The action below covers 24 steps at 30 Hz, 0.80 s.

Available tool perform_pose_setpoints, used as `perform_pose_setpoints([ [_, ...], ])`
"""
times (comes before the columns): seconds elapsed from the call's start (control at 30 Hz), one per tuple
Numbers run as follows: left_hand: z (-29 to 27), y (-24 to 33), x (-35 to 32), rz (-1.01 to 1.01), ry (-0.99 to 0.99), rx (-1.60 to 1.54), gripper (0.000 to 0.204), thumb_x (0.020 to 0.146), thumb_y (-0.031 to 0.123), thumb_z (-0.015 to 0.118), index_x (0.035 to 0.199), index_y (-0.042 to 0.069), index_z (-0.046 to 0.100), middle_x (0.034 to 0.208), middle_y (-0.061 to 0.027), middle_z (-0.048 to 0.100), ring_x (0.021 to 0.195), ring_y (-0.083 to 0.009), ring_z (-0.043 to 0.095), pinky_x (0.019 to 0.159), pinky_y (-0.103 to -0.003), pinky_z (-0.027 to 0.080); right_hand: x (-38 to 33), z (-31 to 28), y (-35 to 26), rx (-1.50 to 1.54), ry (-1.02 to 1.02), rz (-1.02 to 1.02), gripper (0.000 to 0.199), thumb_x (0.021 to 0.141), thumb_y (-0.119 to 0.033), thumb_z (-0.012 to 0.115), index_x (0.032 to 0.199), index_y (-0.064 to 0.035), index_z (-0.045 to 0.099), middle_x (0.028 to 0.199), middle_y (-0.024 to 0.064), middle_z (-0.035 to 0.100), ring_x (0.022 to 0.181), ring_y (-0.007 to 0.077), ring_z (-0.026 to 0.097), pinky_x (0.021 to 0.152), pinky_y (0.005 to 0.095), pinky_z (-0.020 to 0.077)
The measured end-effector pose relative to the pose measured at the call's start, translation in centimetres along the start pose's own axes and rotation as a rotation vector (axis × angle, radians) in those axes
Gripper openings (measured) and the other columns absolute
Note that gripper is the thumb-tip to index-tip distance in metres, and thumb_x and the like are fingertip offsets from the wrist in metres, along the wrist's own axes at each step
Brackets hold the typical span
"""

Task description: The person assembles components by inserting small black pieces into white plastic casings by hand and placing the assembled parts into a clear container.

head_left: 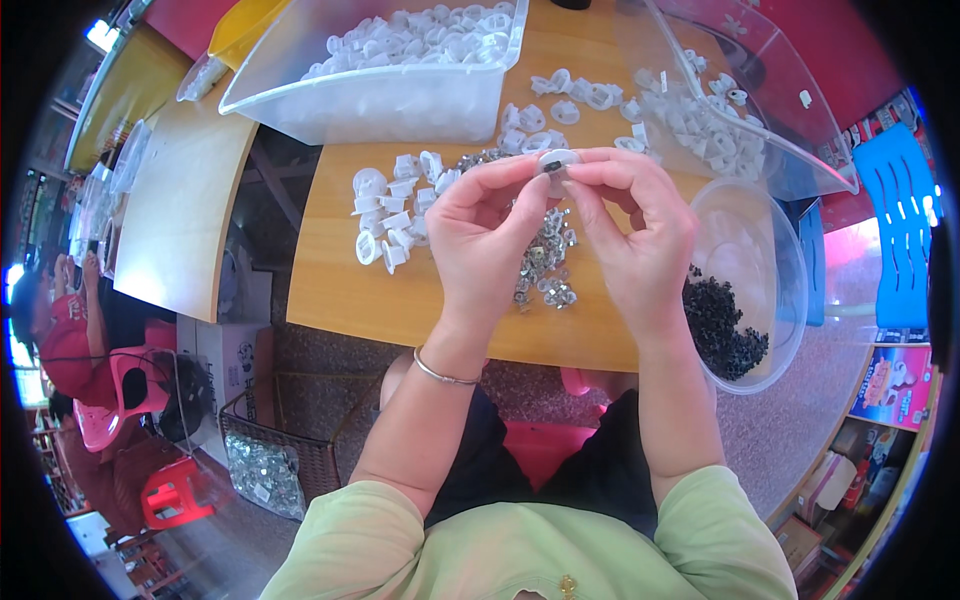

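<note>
The near edge of the wooden table [370, 285] runs under both forearms, and its left edge slants away toward the back. Plain wood shows at the front left corner, and more shows between the shiny metal bits [545, 250] and the right arm. The left hand [480, 210] and the right hand [640, 210] are up over the middle of the table. Each one pinches a small white round piece [560, 157] with its thumb and first finger, one hand on each side. The other fingers are curled in. A dark bit [553, 167] shows on the white piece, by the left thumb.

The table top is light brown, and the floor [800, 420] is speckled. A second table [185, 200] is off to the left, with a gap between the two. Past it, a person in a red shirt [72, 345] is by a pink chair [130, 395].

A big see-through bin [400, 108] full of white parts stands at the back left. Another clear bin [815, 150] is at the back right. Loose white parts [385, 205] lie to the left of the metal bits. A round clear tub [795, 310] with little black bits [722, 325] is just beside the right forearm, so it blocks that side.
</note>
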State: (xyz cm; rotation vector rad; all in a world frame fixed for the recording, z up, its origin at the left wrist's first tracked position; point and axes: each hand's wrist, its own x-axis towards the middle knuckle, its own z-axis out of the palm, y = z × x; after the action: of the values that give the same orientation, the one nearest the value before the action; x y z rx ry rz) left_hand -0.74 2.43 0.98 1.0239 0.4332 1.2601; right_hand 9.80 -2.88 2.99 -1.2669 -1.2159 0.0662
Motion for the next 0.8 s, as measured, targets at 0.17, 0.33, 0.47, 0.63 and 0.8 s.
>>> perform_pose_setpoints([
  [0.17,-0.2,-0.2,-0.1,0.007,-0.024,-0.001,0.015,0.079,-0.006,0.059,0.094,-0.006,0.061,0.095,-0.0113,0.063,0.084,-0.0127,0.061,0.073,-0.022,0.052,-0.2,-0.1,0.3,0.085,-0.023,0.049,0.016,0.071,0.005,0.067,0.085,-0.0002,0.061,0.083,0.0074,0.061,0.071,0.0132,0.062,0.064,0.0233,0.0509],
  [0.33,-0.1,-0.1,0.0,-0.004,-0.035,-0.029,0.013,0.079,-0.006,0.059,0.092,-0.005,0.062,0.097,-0.0125,0.063,0.085,-0.0129,0.061,0.073,-0.023,0.052,-0.1,-0.1,-0.2,0.201,-0.027,0.202,0.017,0.072,0.004,0.068,0.086,0.0016,0.059,0.081,0.0053,0.06,0.071,0.0104,0.061,0.064,0.0224,0.0502],
  [0.47,-0.2,-0.2,0.1,0.067,-0.078,0.064,0.014,0.078,-0.008,0.059,0.09,-0.003,0.063,0.092,-0.0077,0.061,0.085,-0.0114,0.06,0.071,-0.021,0.051,-0.1,-0.5,0.0,0.242,-0.063,0.278,0.018,0.072,0.003,0.069,0.086,0.0016,0.058,0.082,0.0043,0.059,0.071,0.0094,0.06,0.065,0.022,0.0496],
  [0.63,-0.4,-0.3,0.0,0.153,-0.077,0.17,0.016,0.075,-0.01,0.061,0.088,-0.001,0.065,0.08,-0.0014,0.055,0.078,-0.0073,0.056,0.065,-0.018,0.047,-0.1,-0.5,-0.5,0.231,-0.059,0.324,0.017,0.072,0.004,0.068,0.085,0.0017,0.057,0.082,0.0044,0.058,0.072,0.0097,0.06,0.066,0.0221,0.0495],
  [0.8,-0.5,-0.2,-0.1,0.251,-0.079,0.332,0.018,0.072,-0.01,0.064,0.086,0.002,0.067,0.076,-0.001,0.053,0.065,-0.0037,0.048,0.053,-0.015,0.038,-0.3,-0.6,-1.1,0.138,-0.054,0.332,0.015,0.073,0.005,0.067,0.083,0.0012,0.057,0.08,0.0044,0.057,0.072,0.0101,0.059,0.067,0.0222,0.0494],
])
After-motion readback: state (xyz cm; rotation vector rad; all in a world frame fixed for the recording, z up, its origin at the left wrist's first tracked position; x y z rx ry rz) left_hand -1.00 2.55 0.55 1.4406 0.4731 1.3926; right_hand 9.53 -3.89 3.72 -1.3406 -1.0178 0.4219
